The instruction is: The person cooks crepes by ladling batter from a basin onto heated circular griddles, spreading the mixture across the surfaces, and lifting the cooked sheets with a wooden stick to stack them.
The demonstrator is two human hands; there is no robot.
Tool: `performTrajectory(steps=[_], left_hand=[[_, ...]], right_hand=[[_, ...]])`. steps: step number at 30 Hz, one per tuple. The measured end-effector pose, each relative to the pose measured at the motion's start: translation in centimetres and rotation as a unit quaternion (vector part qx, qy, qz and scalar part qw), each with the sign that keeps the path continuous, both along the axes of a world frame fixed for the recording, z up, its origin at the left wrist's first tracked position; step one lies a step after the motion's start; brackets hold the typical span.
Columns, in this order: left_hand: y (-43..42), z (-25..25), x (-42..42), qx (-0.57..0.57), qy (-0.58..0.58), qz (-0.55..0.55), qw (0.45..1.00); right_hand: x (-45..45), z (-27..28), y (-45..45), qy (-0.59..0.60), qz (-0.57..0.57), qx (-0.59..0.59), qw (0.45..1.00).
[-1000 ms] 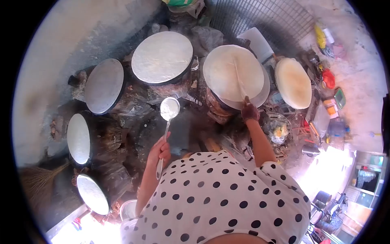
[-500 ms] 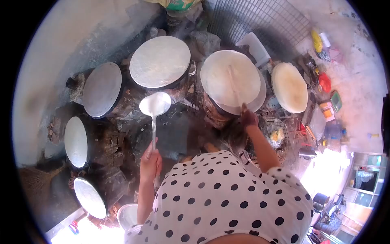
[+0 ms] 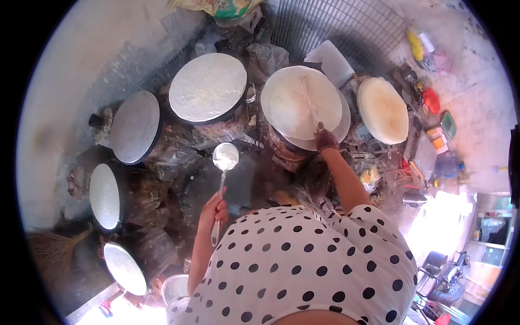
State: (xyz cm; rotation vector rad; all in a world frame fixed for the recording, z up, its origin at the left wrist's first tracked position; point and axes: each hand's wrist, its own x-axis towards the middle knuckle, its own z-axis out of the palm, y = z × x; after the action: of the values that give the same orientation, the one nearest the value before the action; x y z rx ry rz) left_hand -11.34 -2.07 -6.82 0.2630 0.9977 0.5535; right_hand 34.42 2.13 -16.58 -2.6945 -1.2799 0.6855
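My left hand (image 3: pixel 213 211) is closed around the handle of a ladle (image 3: pixel 225 157), its bowl coated with white batter and pointing away from me. In my right hand (image 3: pixel 326 142), which seems to wear a dark glove, is a long thin wooden stick (image 3: pixel 310 103). That stick lies across a round pale flatbread (image 3: pixel 281 105) on a griddle. The griddle's lighter edge (image 3: pixel 342 130) shows at the right and below the flatbread. Left of it, another round griddle carries a white layer of batter (image 3: pixel 207 86).
A bare grey griddle (image 3: pixel 135 127) stands at left, with two white-coated ones (image 3: pixel 104 196) (image 3: pixel 125 269) below. A stack of flatbreads (image 3: pixel 382 111) is at right. A bucket (image 3: pixel 174 290) stands near my left elbow, a wire grid (image 3: pixel 341 30) behind.
The ladle has dropped lower and shifted right, away from the batter-coated griddle. My right hand and the stick have moved slightly up and left in view. The whole view has shifted a little.
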Motion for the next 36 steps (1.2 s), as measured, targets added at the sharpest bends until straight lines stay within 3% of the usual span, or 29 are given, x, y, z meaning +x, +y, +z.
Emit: performTrajectory(steps=[2, 6, 8, 12, 15, 17, 18, 20, 22, 23, 24, 25, 26, 28, 29, 31, 32, 33, 35, 36], left_hand=[[0.2, 0.8, 0.4, -0.022, -0.008, 0.005, 1.0], [0.0, 0.9, 0.6, -0.01, -0.047, 0.014, 0.999], [0.0, 1.0, 0.6, -0.003, -0.059, 0.023, 0.998], [-0.2, 2.3, 0.9, -0.025, -0.047, 0.034, 0.998], [0.8, 3.2, 1.4, -0.023, -0.032, 0.038, 0.999], [1.3, 2.7, 0.8, -0.072, -0.146, 0.084, 0.983], [1.5, 2.8, 0.6, -0.072, -0.145, 0.085, 0.983], [1.8, 3.5, 0.6, -0.024, -0.24, 0.093, 0.966], [0.9, 6.7, 2.1, -0.009, -0.227, 0.129, 0.965], [0.5, 7.6, 2.3, 0.128, -0.059, 0.05, 0.989], [0.3, 8.0, 2.8, 0.261, 0.109, -0.03, 0.959], [0.4, 7.9, 3.8, 0.259, 0.206, -0.031, 0.943], [0.3, 7.3, 4.4, 0.255, 0.209, -0.028, 0.944], [1.1, 5.9, 5.7, 0.219, 0.199, -0.05, 0.954], [1.8, 5.7, 6.3, 0.185, 0.176, -0.052, 0.965], [1.3, 7.0, 6.4, 0.17, 0.136, -0.059, 0.974], [0.7, 7.8, 6.4, 0.161, 0.091, -0.068, 0.98], [-0.6, 8.3, 6.7, 0.123, 0.019, -0.006, 0.992], [-1.0, 8.5, 8.2, 0.093, 0.029, 0.023, 0.995], [-1.3, 8.3, 8.9, 0.071, 0.028, 0.051, 0.996]], right_hand=[[-2.5, 2.0, -0.7, 0.001, -0.012, -0.009, 1.0], [-3.7, 0.5, -6.4, 0.034, 0.019, 0.004, 0.999], [-2.4, -5.7, -9.0, 0.007, 0.154, 0.196, 0.968], [2.2, -8.6, -8.8, 0.087, 0.063, 0.064, 0.992], [4.5, -9.5, -10.0, 0.078, 0.028, 0.027, 0.996], [5.7, -10.0, -11.9, 0.061, 0.023, 0.041, 0.997], [6.2, -10.3, -12.7, 0.057, 0.02, 0.061, 0.996], [7.2, -11.8, -14.1, 0.039, 0.023, 0.119, 0.992], [8.2, -16.3, -14.5, -0.007, 0.031, 0.169, 0.985], [8.9, -17.8, -13.6, -0.128, 0.097, 0.081, 0.984], [9.8, -18.4, -12.3, -0.247, 0.162, -0.008, 0.955], [10.8, -16.5, -10.5, -0.248, 0.163, -0.006, 0.955], [11.2, -12.4, -8.8, -0.174, 0.044, 0.06, 0.982], [12.3, -5.9, -4.4, -0.102, -0.011, 0.134, 0.986], [13.2, -4.2, -2.0, -0.111, 0.053, 0.145, 0.982], [16.0, -3.2, 3.7, -0.316, 0.233, 0.001, 0.92], [17.6, -3.1, 7.3, -0.209, 0.093, 0.067, 0.971], [18.8, -3.0, 10.7, -0.093, -0.053, 0.125, 0.986], [20.1, -1.6, 16.6, -0.087, -0.069, 0.113, 0.987], [20.0, 0.1, 18.8, -0.09, -0.049, 0.043, 0.994]])
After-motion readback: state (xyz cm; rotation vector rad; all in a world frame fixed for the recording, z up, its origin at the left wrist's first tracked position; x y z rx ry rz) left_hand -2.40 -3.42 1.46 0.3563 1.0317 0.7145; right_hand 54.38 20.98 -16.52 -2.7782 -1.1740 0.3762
